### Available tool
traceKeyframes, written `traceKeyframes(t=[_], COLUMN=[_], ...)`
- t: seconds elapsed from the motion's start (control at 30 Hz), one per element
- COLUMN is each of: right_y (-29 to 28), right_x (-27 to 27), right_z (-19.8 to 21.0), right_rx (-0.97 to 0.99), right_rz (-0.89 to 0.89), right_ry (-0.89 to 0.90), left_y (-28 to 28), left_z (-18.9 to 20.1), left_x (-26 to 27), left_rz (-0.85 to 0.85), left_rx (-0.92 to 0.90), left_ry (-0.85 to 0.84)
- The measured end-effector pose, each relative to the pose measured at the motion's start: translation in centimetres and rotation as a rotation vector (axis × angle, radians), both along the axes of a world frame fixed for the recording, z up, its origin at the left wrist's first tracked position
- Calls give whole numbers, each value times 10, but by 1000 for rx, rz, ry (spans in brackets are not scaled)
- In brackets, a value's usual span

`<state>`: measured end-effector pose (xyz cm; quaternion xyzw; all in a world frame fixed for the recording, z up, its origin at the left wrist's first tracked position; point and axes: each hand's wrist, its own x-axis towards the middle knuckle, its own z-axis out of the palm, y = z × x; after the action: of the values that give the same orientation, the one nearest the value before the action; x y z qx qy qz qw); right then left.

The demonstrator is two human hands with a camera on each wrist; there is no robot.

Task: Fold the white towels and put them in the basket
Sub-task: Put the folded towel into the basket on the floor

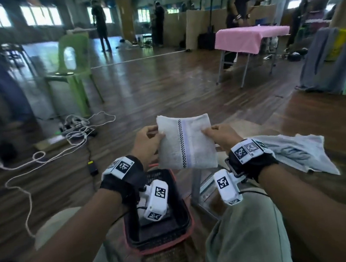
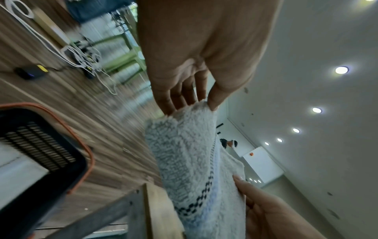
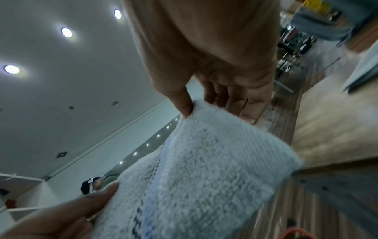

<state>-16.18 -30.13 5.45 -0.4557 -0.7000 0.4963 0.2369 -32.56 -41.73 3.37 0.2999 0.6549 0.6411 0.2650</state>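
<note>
A folded white towel [image 1: 186, 143] with a dark checkered stripe is held up in the air between both hands. My left hand [image 1: 147, 143] pinches its left edge between thumb and fingers [image 2: 212, 100]; the towel [image 2: 190, 161] hangs below them. My right hand [image 1: 219, 135] pinches the right edge, thumb [image 3: 184, 105] on top of the towel [image 3: 204, 169]. A black basket with a red rim [image 1: 183, 234] sits on my lap, below and left of the towel. Something pale lies inside the basket [image 2: 51, 169].
A crumpled white cloth [image 1: 296, 152] lies on a low wooden table [image 1: 263, 124] right of my right wrist. White cables [image 1: 73, 134] and a power adapter [image 1: 92, 167] lie on the floor at left. A green chair [image 1: 72, 67], a pink-covered table [image 1: 250, 37] and people stand further off.
</note>
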Motion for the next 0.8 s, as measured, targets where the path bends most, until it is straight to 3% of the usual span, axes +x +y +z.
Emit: traceKeyframes(t=[0.17,0.37,0.67,0.8], right_y=[1,25,53,69], right_x=[-65,-139,-207,-226], right_z=[-40,-123,-278,-339], right_rx=[5,-151,-240,-255], right_rz=[129,172,280,298], right_ry=[-83,-206,-612,-687], left_y=[-20,-15,18,39], left_z=[-52,-128,-298,-354], left_x=[-50,-97,-153,-169], left_rz=[117,237,178,195], left_rx=[-82,-168,-648,-735], left_ry=[-62,-177,-363,-401])
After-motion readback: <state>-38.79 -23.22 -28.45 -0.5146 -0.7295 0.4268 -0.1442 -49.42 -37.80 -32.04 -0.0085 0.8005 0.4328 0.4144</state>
